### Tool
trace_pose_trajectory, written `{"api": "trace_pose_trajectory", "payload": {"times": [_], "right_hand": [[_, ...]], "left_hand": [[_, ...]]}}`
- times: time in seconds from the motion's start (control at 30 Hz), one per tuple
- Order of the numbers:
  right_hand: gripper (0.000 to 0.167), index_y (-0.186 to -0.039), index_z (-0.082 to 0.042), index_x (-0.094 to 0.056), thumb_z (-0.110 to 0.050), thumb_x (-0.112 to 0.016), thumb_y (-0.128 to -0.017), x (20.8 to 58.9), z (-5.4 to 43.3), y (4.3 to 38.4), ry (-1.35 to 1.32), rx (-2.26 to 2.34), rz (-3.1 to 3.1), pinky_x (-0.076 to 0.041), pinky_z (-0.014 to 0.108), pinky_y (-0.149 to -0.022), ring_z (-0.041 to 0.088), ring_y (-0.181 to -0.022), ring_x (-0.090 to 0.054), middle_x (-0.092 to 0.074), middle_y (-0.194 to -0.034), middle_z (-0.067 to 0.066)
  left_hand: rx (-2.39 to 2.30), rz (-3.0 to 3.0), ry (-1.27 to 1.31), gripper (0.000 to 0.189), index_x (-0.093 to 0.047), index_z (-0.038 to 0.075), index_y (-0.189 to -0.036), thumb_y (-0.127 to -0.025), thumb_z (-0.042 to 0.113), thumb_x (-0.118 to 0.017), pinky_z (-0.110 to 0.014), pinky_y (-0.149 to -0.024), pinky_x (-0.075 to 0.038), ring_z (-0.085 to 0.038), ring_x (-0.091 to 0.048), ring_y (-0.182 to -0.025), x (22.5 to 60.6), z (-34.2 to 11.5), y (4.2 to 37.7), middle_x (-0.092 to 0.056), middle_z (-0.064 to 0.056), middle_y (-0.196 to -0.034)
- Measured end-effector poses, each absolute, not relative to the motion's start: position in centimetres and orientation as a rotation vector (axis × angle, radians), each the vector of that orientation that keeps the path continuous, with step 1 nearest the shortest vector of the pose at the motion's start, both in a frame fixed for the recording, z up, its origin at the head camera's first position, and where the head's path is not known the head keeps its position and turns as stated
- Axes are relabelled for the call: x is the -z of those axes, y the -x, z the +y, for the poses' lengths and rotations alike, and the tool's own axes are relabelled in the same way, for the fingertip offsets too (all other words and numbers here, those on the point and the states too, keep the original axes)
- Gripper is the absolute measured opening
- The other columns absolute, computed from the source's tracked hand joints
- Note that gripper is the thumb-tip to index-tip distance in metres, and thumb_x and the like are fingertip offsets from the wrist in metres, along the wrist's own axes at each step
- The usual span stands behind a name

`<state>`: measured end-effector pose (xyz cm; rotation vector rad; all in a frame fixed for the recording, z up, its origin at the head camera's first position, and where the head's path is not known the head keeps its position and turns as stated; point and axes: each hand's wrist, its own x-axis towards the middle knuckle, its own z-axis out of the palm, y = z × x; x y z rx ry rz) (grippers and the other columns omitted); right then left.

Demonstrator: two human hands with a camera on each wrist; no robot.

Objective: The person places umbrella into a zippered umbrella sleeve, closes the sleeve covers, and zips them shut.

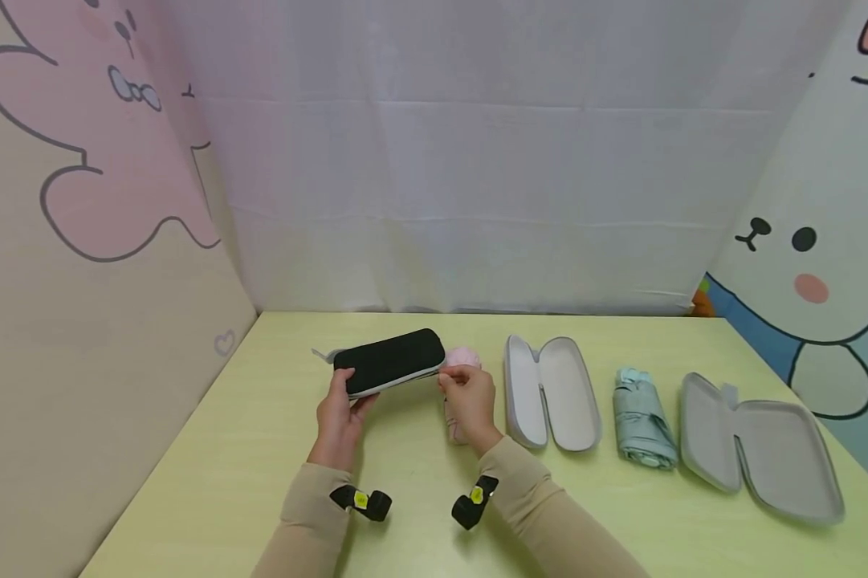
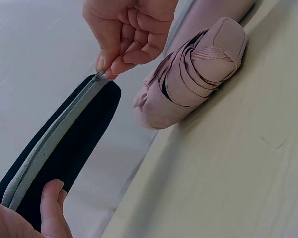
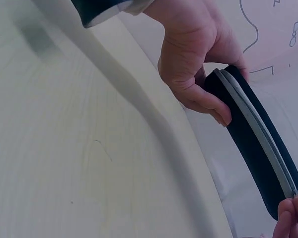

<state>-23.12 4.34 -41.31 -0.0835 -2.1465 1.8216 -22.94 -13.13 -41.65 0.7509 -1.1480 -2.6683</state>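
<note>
A black zippered case (image 1: 389,360) with a pale grey zip is raised over the table, tilted. My left hand (image 1: 338,421) grips it at its left end, thumb on one face and fingers beneath. At its other end my right hand (image 1: 471,401) pinches the zipper pull (image 2: 100,76) between thumb and fingertips. The zip runs along the edge and its teeth look closed in the right wrist view. Behind my right hand lies a pink folded umbrella (image 2: 208,64), partly hidden in the head view.
To the right, a pale hard case (image 1: 569,393) lies open. Beyond it come a mint-green folded umbrella (image 1: 643,425) and a wider grey case (image 1: 788,453), also open. Fabric walls with cartoon animals enclose the yellow table (image 1: 209,482) at the back and sides.
</note>
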Motion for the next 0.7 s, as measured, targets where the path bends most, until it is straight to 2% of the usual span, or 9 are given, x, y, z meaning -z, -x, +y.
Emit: {"api": "trace_pose_trajectory", "payload": {"times": [0.33,0.7], "right_hand": [[0.006,-0.074,0.001,-0.07,0.006,-0.068,-0.078,41.8,3.9,23.1,0.115,-1.662,-2.165,-0.047,0.023,-0.054,0.012,-0.058,-0.059,-0.065,-0.065,0.006],[0.005,-0.074,0.003,-0.069,0.007,-0.069,-0.077,41.7,3.6,22.7,0.028,-1.638,-2.182,-0.046,0.023,-0.054,0.013,-0.059,-0.058,-0.065,-0.065,0.007]], "left_hand": [[2.612,-1.172,-0.771,0.05,-0.041,-0.004,-0.129,-0.087,0.018,-0.057,-0.032,-0.068,-0.054,-0.019,-0.061,-0.07,41.4,-12.0,22.7,-0.048,-0.015,-0.108],[2.603,-1.157,-0.773,0.052,-0.039,-0.005,-0.13,-0.087,0.018,-0.056,-0.031,-0.068,-0.053,-0.018,-0.06,-0.071,41.4,-11.7,22.5,-0.045,-0.016,-0.112]]}}
